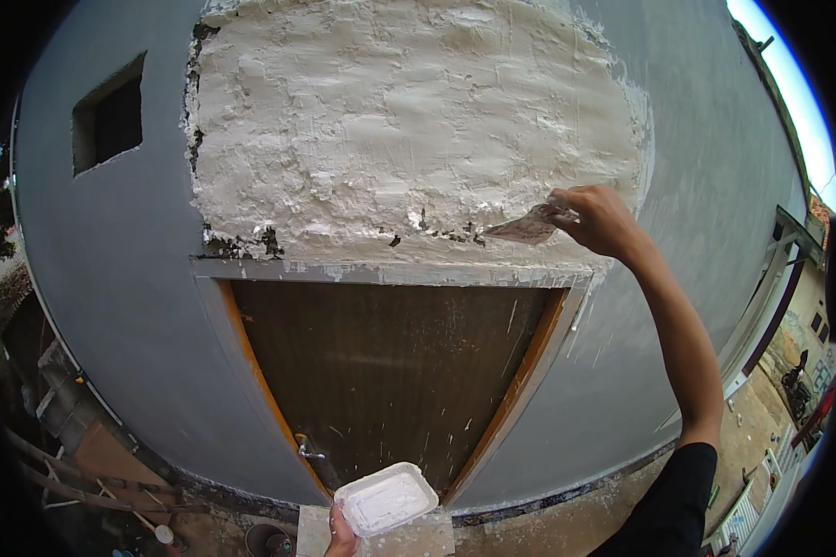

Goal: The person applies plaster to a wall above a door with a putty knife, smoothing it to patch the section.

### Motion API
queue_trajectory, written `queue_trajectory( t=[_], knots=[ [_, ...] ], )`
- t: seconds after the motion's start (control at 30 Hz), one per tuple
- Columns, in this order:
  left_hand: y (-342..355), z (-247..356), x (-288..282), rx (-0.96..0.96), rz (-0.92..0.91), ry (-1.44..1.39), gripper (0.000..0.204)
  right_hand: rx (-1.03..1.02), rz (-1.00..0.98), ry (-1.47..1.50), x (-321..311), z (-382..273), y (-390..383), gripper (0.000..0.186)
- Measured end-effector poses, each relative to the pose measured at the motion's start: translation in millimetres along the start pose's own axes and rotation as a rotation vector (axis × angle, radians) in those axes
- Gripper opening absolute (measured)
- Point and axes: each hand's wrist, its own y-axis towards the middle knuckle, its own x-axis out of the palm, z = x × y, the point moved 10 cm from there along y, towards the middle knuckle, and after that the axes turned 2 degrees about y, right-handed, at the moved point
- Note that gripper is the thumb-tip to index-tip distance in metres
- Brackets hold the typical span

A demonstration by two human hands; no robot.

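Note:
My right hand point(600, 219) is raised and closed around the handle of a plaster-smeared putty knife point(524, 227). Its blade points left against the lower part of a rough patch of white plaster point(409, 121) on the wall above the door. Several dark gaps show along the patch's lower and left edges, some just beside the blade tip. Low in front of the door, my left hand point(342, 533) grips the left edge of a shallow white tray point(430, 489). White plaster point(381, 504) covers the tray's inside.
Below the patch is a brown door point(390, 371) in an orange-brown frame, with a metal handle point(308, 449). Grey wall point(149, 306) surrounds it, with a square opening point(108, 116) at upper left. A bucket point(269, 538) and wooden poles point(93, 478) lie at lower left.

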Motion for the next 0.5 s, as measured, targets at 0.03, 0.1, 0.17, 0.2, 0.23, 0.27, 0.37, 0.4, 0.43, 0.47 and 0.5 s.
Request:
queue_trajectory(
  t=[0.03,0.1,0.17,0.2,0.23,0.27,0.37,0.4,0.43,0.47,0.5],
  knots=[
    [-2.1,1.0,-2.0,0.006,0.014,-0.009,0.051,-0.021,0.018,0.032,-0.7,-11.1,8.9,0.015],
    [-4.4,3.7,-6.8,0.004,0.047,0.085,0.059,-0.059,0.037,0.075,0.5,-29.9,28.7,0.016],
    [-4.3,2.6,-3.6,0.004,0.034,0.075,0.059,-0.077,0.095,0.174,-10.5,-35.8,47.9,0.022],
    [-3.8,3.5,-1.2,0.003,0.014,0.075,0.058,-0.083,0.093,0.175,-9.2,-36.3,58.6,0.022],
    [-4.3,4.2,-0.8,0.005,0.017,0.069,0.058,-0.081,0.079,0.161,-5.1,-35.2,70.6,0.023],
    [-4.8,5.4,-0.6,0.015,0.026,0.073,0.058,-0.078,0.066,0.146,-2.5,-36.5,81.7,0.024],
    [-5.2,10.7,-2.9,0.039,0.032,0.059,0.058,-0.058,-0.074,0.155,22.0,-40.5,116.2,0.023],
    [-5.5,12.5,-2.5,0.046,0.023,0.050,0.058,-0.088,-0.120,0.133,32.5,-42.1,124.5,0.023],
    [-5.6,14.8,-4.4,0.055,0.028,0.042,0.058,-0.074,-0.152,0.108,37.7,-47.9,131.3,0.023],
    [-5.7,14.7,-8.5,0.045,0.055,0.024,0.058,-0.086,-0.149,0.108,40.0,-53.3,138.3,0.023],
    [-5.8,14.3,-12.4,0.034,0.081,0.006,0.058,-0.087,-0.187,0.077,48.8,-56.4,144.7,0.022]
  ],
)
